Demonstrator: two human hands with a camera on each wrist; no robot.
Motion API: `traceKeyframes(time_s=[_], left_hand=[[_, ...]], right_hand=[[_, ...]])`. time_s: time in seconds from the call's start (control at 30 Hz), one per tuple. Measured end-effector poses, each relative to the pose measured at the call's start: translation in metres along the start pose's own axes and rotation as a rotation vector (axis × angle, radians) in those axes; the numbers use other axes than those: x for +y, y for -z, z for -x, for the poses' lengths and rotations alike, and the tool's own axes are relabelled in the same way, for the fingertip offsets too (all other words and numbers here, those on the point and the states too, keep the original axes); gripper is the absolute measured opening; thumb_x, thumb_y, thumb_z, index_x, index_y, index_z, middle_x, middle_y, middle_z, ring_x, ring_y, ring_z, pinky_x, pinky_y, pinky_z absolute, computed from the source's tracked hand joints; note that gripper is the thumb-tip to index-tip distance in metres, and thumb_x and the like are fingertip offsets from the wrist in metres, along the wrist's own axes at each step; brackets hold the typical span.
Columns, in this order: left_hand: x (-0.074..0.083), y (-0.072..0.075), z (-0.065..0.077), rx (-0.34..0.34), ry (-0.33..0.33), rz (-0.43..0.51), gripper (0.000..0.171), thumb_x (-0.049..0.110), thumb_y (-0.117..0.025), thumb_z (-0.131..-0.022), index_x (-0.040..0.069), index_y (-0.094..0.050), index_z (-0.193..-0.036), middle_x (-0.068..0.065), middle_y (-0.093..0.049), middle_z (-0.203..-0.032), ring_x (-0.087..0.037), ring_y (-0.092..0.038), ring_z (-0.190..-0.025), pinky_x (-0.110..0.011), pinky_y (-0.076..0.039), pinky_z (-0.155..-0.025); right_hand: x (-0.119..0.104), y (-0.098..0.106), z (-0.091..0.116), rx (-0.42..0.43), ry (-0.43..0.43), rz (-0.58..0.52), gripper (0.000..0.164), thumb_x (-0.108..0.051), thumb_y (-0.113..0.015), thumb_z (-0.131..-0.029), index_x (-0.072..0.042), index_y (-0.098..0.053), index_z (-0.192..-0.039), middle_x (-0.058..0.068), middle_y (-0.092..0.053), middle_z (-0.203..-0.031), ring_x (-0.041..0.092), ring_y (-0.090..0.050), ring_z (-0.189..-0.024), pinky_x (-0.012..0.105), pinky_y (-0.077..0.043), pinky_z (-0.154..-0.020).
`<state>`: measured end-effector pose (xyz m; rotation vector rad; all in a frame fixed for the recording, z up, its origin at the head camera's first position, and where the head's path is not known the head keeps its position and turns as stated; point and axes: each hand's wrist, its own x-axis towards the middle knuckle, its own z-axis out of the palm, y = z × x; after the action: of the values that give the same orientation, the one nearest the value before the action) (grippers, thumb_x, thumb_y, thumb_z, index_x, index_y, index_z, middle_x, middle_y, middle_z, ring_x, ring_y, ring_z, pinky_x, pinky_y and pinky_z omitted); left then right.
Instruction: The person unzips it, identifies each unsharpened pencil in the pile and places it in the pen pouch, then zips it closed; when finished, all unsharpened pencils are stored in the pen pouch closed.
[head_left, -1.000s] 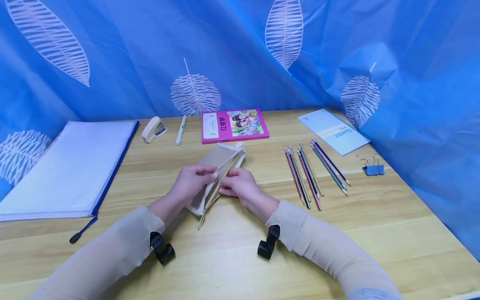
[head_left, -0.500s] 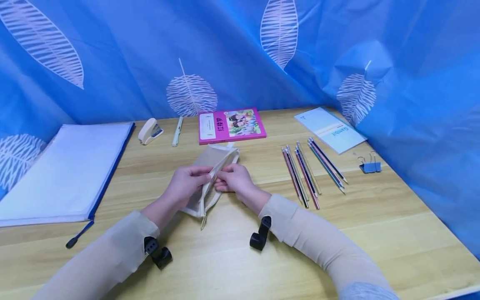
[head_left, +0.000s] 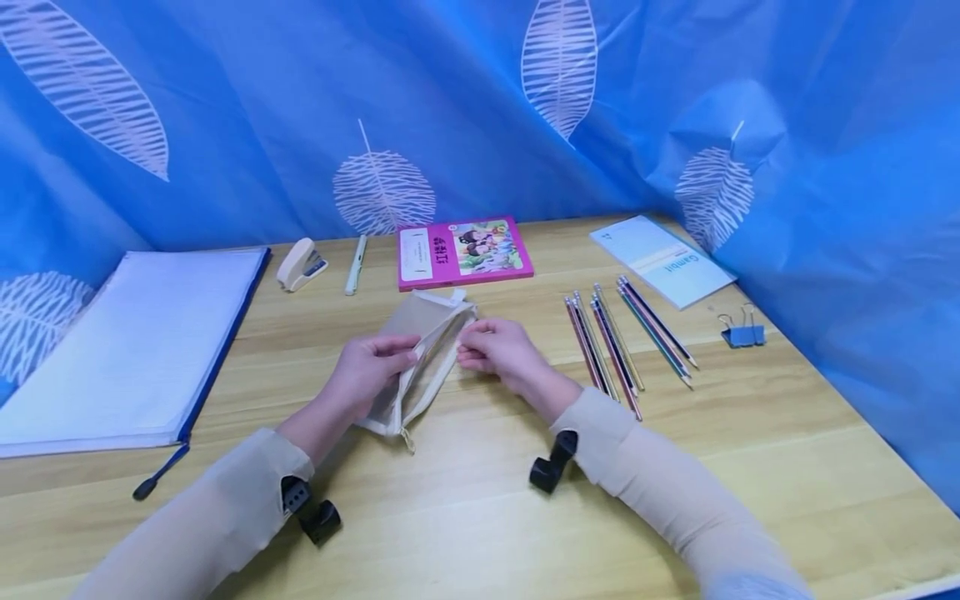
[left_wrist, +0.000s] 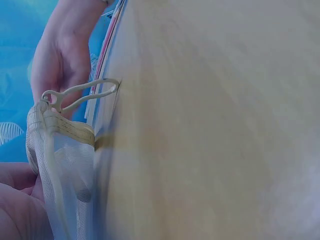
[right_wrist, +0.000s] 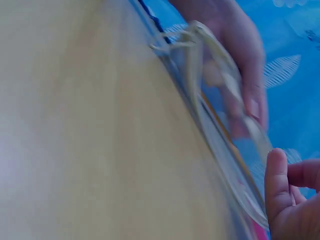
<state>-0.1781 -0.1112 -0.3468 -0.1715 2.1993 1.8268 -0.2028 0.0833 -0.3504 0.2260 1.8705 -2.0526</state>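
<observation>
A beige mesh zippered pouch [head_left: 401, 317] stands gaping on the wooden table in the head view, its zipper pull [left_wrist: 82, 92] hanging at the near end. My left hand [head_left: 367, 367] pinches the pouch's left rim between thumb and fingers. My right hand [head_left: 510, 354] is at the right rim, its thumb and finger together on that edge in the head view. A gold-coloured strip [right_wrist: 236, 150] shows along the pouch in the right wrist view; whether it is a pencil or part of the pouch I cannot tell.
To the right lie several pencils [head_left: 603, 350], a notepad [head_left: 667, 262] and a blue binder clip [head_left: 742, 335]. Behind are a pink book [head_left: 465, 252], a pale pen [head_left: 356, 265] and a stapler [head_left: 300, 265]. A white document folder [head_left: 142, 350] lies left.
My right hand has moved from inside the pouch's mouth rightward to its right rim, and the mouth gapes wider. A gold stick seen by that hand earlier no longer shows there. My left hand keeps its hold.
</observation>
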Motion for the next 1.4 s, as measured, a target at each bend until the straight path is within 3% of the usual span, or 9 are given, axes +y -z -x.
traceKeyframes(time_s=[0.13, 0.37, 0.67, 0.83, 1.1, 1.4], left_hand=[[-0.001, 0.001, 0.001, 0.004, -0.008, 0.008, 0.037, 0.002, -0.059, -0.088, 0.001, -0.056, -0.124, -0.019, -0.052, -0.128, -0.017, -0.056, -0.101, -0.026, -0.051, -0.085], [0.0, 0.002, 0.001, 0.004, -0.007, 0.011, 0.037, 0.002, -0.059, -0.087, 0.001, -0.056, -0.124, -0.019, -0.052, -0.129, -0.017, -0.056, -0.1, -0.024, -0.052, -0.079], [-0.004, 0.003, 0.0, 0.009, -0.018, 0.015, 0.037, 0.001, -0.06, -0.087, 0.0, -0.057, -0.123, -0.02, -0.054, -0.128, -0.009, -0.06, -0.09, -0.027, -0.052, -0.081], [-0.004, 0.004, 0.0, 0.006, -0.023, 0.017, 0.036, 0.002, -0.06, -0.087, -0.001, -0.057, -0.123, -0.019, -0.055, -0.127, -0.009, -0.06, -0.09, -0.027, -0.052, -0.082], [-0.005, 0.005, 0.0, 0.003, -0.02, 0.012, 0.036, 0.003, -0.06, -0.087, 0.0, -0.057, -0.123, -0.018, -0.054, -0.128, -0.008, -0.059, -0.091, -0.024, -0.052, -0.079], [-0.007, 0.008, 0.0, 0.01, -0.007, 0.017, 0.036, 0.003, -0.06, -0.087, 0.001, -0.057, -0.123, -0.017, -0.053, -0.129, -0.012, -0.058, -0.096, -0.027, -0.051, -0.084]], right_hand=[[-0.016, 0.041, 0.01, 0.002, 0.076, 0.062, 0.031, -0.002, -0.055, -0.09, 0.011, -0.048, -0.118, 0.007, -0.06, -0.081, 0.011, -0.061, -0.065, 0.023, -0.055, -0.065], [-0.029, 0.114, 0.025, 0.031, 0.182, 0.166, 0.028, -0.002, -0.052, -0.091, 0.01, -0.045, -0.115, -0.002, -0.061, -0.077, 0.007, -0.062, -0.067, 0.019, -0.053, -0.063], [-0.023, 0.178, 0.034, 0.166, 0.141, 0.396, 0.041, -0.008, -0.058, -0.09, 0.011, -0.042, -0.122, -0.005, -0.059, -0.086, 0.006, -0.06, -0.075, 0.021, -0.053, -0.071], [-0.017, 0.193, 0.034, 0.218, 0.104, 0.484, 0.043, -0.009, -0.06, -0.088, 0.01, -0.043, -0.123, -0.005, -0.058, -0.086, 0.005, -0.059, -0.075, 0.021, -0.053, -0.072], [-0.013, 0.199, 0.033, 0.249, 0.074, 0.621, 0.045, -0.008, -0.067, -0.082, 0.009, -0.049, -0.119, -0.001, -0.059, -0.085, 0.004, -0.058, -0.07, 0.019, -0.052, -0.069], [-0.018, 0.196, 0.029, 0.261, 0.035, 0.81, 0.046, -0.013, -0.068, -0.082, 0.006, -0.053, -0.121, 0.017, -0.06, -0.105, 0.011, -0.058, -0.077, 0.02, -0.051, -0.068]])
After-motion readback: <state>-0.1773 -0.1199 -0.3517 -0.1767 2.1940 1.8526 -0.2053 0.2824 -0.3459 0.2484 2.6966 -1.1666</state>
